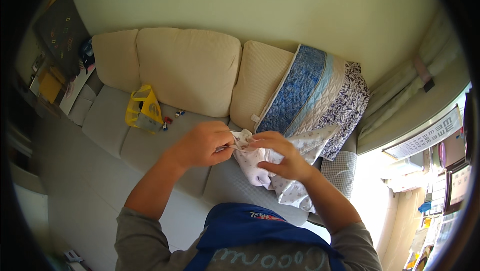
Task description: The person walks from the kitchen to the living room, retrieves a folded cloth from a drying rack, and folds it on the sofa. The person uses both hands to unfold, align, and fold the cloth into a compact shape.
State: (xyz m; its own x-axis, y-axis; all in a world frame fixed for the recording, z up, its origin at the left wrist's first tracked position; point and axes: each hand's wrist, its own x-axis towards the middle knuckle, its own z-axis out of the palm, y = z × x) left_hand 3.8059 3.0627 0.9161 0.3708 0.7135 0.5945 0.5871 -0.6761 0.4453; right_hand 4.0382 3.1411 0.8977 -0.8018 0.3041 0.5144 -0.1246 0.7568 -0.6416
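Note:
My left hand (pixel 210 145) is pinched on the gathered top of a white printed cloth (pixel 251 168). What appear to be thin ties or a narrow edge run out between its fingers. On the cloth's other side, my right hand (pixel 279 154) rests against the gathers with its thumb and fingers spread around them; whether it grips any fabric cannot be told. The bunched part hangs above the grey seat of the sofa (pixel 232 184). More pale cloth with a small print (pixel 296 188) spreads to the right, partly hidden behind my right hand and forearm.
A patchwork quilt (pixel 300 87) drapes over the sofa's right back cushion. On the seat at left stand a yellow bag (pixel 144 109) and several small toys (pixel 167 121). A checked cloth (pixel 339 168) covers the right armrest. Beside the left end is a white shelf (pixel 77 93).

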